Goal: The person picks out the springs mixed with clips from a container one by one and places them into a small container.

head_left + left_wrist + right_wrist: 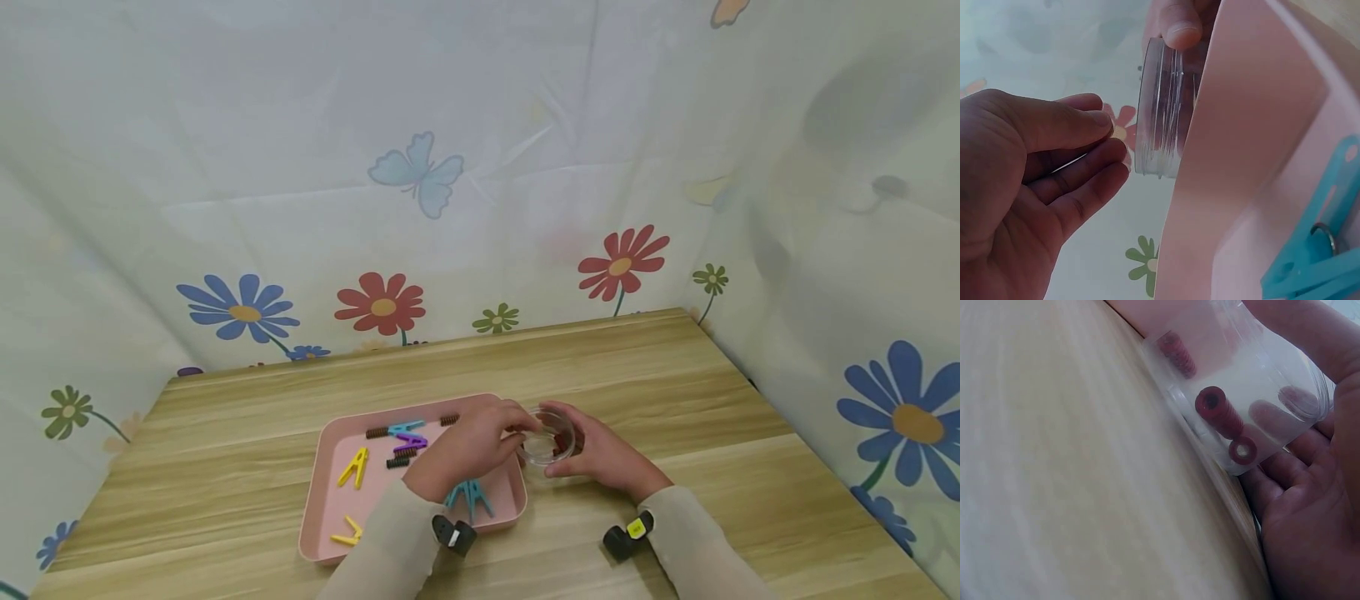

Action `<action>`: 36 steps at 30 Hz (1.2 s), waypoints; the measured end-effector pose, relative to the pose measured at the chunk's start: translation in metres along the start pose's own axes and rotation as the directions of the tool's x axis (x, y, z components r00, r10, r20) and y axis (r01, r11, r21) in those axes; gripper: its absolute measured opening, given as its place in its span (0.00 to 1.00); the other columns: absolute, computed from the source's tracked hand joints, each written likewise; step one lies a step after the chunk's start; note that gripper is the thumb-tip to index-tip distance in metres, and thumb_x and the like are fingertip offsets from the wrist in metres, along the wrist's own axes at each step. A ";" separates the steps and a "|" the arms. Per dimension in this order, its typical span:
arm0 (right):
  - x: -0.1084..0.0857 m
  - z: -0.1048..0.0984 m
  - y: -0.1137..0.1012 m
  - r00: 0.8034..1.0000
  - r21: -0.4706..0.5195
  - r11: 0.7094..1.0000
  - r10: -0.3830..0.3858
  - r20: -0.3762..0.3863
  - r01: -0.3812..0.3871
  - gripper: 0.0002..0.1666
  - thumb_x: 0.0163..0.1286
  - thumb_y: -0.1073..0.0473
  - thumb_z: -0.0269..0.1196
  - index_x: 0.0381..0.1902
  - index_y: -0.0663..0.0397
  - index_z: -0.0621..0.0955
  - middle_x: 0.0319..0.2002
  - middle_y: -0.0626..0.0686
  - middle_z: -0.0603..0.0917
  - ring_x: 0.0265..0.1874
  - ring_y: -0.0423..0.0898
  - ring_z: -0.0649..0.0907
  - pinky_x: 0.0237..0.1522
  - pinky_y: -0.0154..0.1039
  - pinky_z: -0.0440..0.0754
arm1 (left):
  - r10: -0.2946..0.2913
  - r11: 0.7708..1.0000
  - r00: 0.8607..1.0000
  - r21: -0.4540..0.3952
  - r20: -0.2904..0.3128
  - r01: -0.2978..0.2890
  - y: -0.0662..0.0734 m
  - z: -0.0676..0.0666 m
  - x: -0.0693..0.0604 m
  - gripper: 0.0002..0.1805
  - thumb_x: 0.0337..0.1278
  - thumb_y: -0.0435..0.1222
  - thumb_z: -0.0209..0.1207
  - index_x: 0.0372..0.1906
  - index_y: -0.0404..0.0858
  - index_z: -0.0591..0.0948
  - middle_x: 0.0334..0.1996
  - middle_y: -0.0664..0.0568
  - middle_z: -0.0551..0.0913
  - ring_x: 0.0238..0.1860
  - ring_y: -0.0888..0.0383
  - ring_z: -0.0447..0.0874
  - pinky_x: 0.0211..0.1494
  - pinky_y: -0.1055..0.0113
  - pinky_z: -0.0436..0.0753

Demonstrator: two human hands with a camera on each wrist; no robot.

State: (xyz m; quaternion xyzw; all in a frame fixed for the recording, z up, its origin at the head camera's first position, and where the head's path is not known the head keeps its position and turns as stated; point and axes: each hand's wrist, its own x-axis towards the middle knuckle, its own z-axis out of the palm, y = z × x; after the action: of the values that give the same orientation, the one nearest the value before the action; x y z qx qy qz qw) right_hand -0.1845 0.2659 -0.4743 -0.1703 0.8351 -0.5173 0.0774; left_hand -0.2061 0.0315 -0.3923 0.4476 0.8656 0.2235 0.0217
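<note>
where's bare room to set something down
Bare table: left of the pink tray, behind it toward the flowered cloth, and right of the right sleeve. Crowded: inside the tray, among clips and springs, and at the jar between left hand and right hand.

From the head I look forward and down across the surface (247,433); my close wrist views share the clear jar (1160,119).

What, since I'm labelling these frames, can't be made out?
Head: middle of the pink tray, behind the left arm.
Head: yellow label, too small to read.
Left wrist: turquoise clip, cut off by right edge.
Left wrist: anything the left hand may pinch, hidden by its fingers.
</note>
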 end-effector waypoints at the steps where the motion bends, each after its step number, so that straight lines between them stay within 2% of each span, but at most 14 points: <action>1: 0.000 0.000 0.000 1.000 0.002 1.000 0.001 -0.001 -0.001 0.52 0.54 0.51 0.74 0.73 0.42 0.61 0.70 0.48 0.68 0.69 0.50 0.69 0.68 0.57 0.64 | -0.003 1.000 1.000 -0.001 -0.001 0.003 0.000 -0.001 0.000 0.13 0.68 0.37 0.55 0.52 0.44 0.84 0.48 0.56 0.85 0.50 0.61 0.81 0.55 0.67 0.81; 7: 0.000 0.000 -0.002 1.000 0.028 1.000 0.012 0.010 -0.013 0.54 0.54 0.51 0.74 0.74 0.44 0.59 0.70 0.48 0.68 0.70 0.50 0.68 0.68 0.54 0.66 | -0.016 1.000 1.000 -0.022 0.000 0.016 -0.003 -0.004 -0.001 0.12 0.67 0.36 0.56 0.51 0.43 0.84 0.46 0.55 0.85 0.49 0.60 0.82 0.53 0.66 0.82; 13: 0.001 0.000 -0.001 0.999 0.053 0.998 0.040 0.023 -0.041 0.54 0.54 0.51 0.74 0.74 0.42 0.59 0.70 0.45 0.68 0.71 0.46 0.66 0.63 0.32 0.70 | -0.030 0.999 1.000 -0.017 0.005 0.030 -0.005 -0.007 -0.002 0.12 0.66 0.36 0.57 0.51 0.43 0.84 0.46 0.55 0.85 0.48 0.61 0.83 0.53 0.66 0.82; 16: 0.001 0.000 0.000 0.999 0.057 0.998 0.028 0.025 -0.029 0.54 0.54 0.52 0.74 0.74 0.42 0.59 0.71 0.46 0.68 0.71 0.47 0.66 0.60 0.27 0.71 | -0.061 0.998 0.998 -0.035 0.014 0.061 -0.005 -0.008 -0.003 0.12 0.67 0.36 0.57 0.51 0.43 0.84 0.47 0.54 0.85 0.49 0.60 0.82 0.54 0.64 0.82; 24: 0.001 0.000 0.000 1.000 0.068 0.997 0.019 0.024 -0.021 0.54 0.54 0.52 0.75 0.74 0.43 0.60 0.70 0.47 0.68 0.71 0.47 0.67 0.59 0.29 0.73 | -0.146 0.986 0.989 -0.075 0.023 0.147 -0.007 -0.012 -0.005 0.13 0.67 0.36 0.56 0.53 0.44 0.83 0.49 0.54 0.84 0.51 0.58 0.82 0.56 0.61 0.82; 30: 0.001 0.000 -0.002 1.000 0.053 0.998 0.025 0.014 -0.026 0.54 0.53 0.51 0.75 0.74 0.43 0.60 0.70 0.46 0.68 0.71 0.47 0.66 0.64 0.31 0.69 | -0.152 0.985 0.988 -0.076 0.012 0.152 -0.011 -0.014 -0.005 0.13 0.67 0.35 0.56 0.53 0.42 0.83 0.49 0.52 0.84 0.50 0.57 0.82 0.55 0.59 0.82; 36: 0.000 0.000 -0.003 1.000 0.054 0.998 0.030 0.009 -0.030 0.54 0.53 0.52 0.75 0.74 0.44 0.60 0.70 0.48 0.69 0.71 0.48 0.66 0.65 0.37 0.70 | -0.173 0.983 0.985 -0.066 0.001 0.172 -0.016 -0.014 -0.006 0.13 0.67 0.35 0.56 0.53 0.41 0.83 0.49 0.52 0.84 0.51 0.56 0.82 0.56 0.58 0.81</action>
State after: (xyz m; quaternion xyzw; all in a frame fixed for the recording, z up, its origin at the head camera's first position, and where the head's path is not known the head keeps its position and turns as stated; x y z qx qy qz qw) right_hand -0.1840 0.2643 -0.4716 -0.1576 0.8229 -0.5378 0.0932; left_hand -0.2184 0.0138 -0.3869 0.3694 0.8934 0.2502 0.0535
